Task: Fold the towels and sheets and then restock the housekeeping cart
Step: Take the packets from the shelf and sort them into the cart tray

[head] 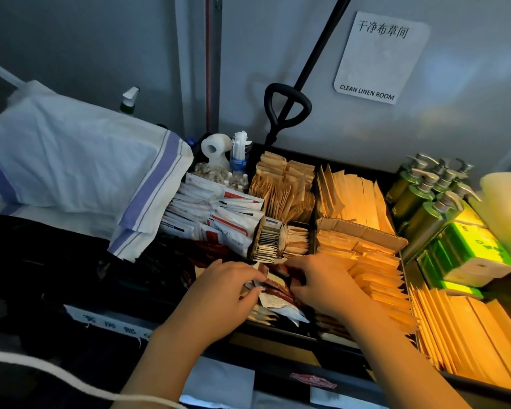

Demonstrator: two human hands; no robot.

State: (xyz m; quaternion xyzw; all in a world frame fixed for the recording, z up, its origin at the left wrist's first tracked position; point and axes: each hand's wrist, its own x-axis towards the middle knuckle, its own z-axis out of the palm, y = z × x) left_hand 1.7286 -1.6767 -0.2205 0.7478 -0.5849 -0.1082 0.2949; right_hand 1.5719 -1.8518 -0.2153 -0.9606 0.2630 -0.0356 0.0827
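Note:
The housekeeping cart's black top tray (281,330) holds rows of amenity packets in compartments. My left hand (222,293) and my right hand (322,283) are both in the front middle compartment. Their fingers curl round small red-and-white sachets (278,292) lying loose there. A folded white cloth with blue stripes (80,166) lies on the left side of the cart, partly over a dark bag (56,267).
Tan paper packets (375,278) fill the compartments right of my hands. White and red packets (219,219) stand behind them. Green pump bottles (425,196) and green boxes (469,252) stand at right. A black handle (286,110) leans on the wall by a "Clean Linen Room" sign (378,57).

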